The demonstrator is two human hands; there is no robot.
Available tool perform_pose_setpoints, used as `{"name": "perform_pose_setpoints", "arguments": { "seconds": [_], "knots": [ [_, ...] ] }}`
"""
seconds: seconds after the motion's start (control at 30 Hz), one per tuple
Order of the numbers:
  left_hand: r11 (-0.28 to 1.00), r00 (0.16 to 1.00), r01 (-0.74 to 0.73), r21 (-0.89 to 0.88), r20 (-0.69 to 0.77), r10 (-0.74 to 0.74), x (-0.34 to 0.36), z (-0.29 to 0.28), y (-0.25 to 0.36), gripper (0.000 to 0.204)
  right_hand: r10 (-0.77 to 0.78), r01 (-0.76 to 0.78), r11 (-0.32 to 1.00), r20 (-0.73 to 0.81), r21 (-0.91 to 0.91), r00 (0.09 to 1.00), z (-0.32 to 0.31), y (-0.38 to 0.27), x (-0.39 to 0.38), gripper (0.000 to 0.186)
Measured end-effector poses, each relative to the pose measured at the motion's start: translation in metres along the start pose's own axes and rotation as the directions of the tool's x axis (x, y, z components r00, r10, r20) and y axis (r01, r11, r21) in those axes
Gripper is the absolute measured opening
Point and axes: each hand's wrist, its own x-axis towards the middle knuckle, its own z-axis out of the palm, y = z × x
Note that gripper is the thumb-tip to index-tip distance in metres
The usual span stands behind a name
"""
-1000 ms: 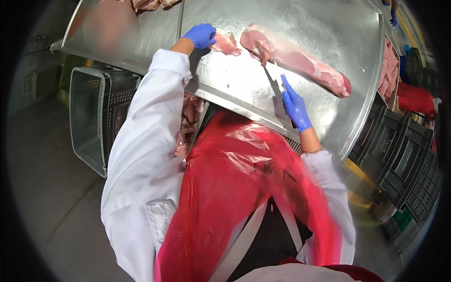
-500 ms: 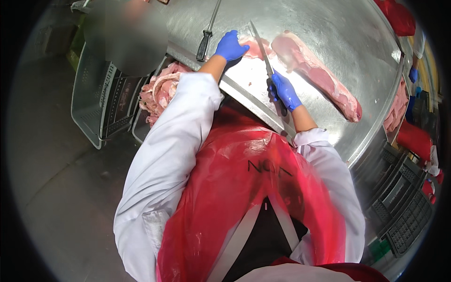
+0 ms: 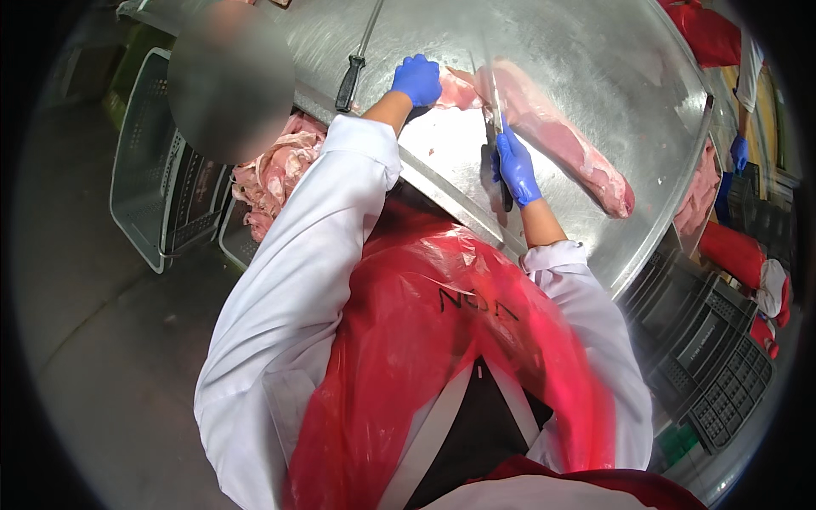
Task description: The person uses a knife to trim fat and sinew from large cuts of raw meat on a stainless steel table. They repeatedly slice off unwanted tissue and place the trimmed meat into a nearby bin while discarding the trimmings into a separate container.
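On the metal table, my blue-gloved left hand (image 3: 416, 81) is closed at the left end of a small flat piece of meat (image 3: 459, 89). My right hand (image 3: 517, 166), gloved in blue too, grips a knife (image 3: 497, 119) by its dark handle. Its blade points away from me, smeared by motion, at the right end of the small piece. Just right of the blade lies a long pale-pink loin of meat (image 3: 565, 140), slanting toward the near right. A honing steel (image 3: 350, 81) with a black handle rests left of my left hand.
Left of the metal table (image 3: 646, 102), a crate holds meat trimmings (image 3: 276, 174), beside a grey perforated crate (image 3: 140, 170). Dark crates (image 3: 705, 357) stand at the right, near a container of meat (image 3: 701, 187). Another person's gloved hand (image 3: 739, 151) shows at far right.
My left hand's fingers have curled in tighter at the meat. The knife has swung more upright, its blade now blurred beside the loin. The whole view has shifted slightly.
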Motion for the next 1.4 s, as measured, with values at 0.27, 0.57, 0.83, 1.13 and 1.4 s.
{"name": "perform_pose_setpoints", "arguments": {
  "seconds": [0.27, 0.57, 0.83, 1.13, 1.4],
  "knots": [
    [0.992, 0.989, -0.054, 0.115, 0.144, 0.037, -0.043, -0.023, 0.013, 0.051, 0.027, -0.024, 0.998, 0.042, -0.061, 0.999, -0.006, -0.012, -0.013, 0.049],
    [0.063, 0.898, 0.383, -0.922, 0.355, -0.259, -0.106, 0.016, -0.003, 0.011, -0.240, 0.332, 0.899, 0.313, -0.287, 0.919, 0.007, 0.006, -0.019, 0.050],
    [0.176, 0.865, 0.498, -0.849, 0.472, -0.173, -0.129, 0.015, 0.008, 0.019, -0.177, 0.330, 0.864, 0.387, -0.379, 0.905, 0.015, 0.009, -0.030, 0.050],
    [0.435, 0.971, 0.162, -0.886, 0.064, -0.232, -0.160, -0.084, -0.003, 0.032, -0.082, 0.156, 0.960, 0.298, -0.233, 0.951, -0.023, -0.035, -0.039, 0.049],
    [0.370, 0.978, 0.174, -0.913, 0.117, -0.174, -0.145, -0.169, 0.019, 0.031, -0.136, 0.159, 0.970, 0.131, -0.183, 0.982, -0.063, -0.019, -0.073, 0.050]
  ]
}}
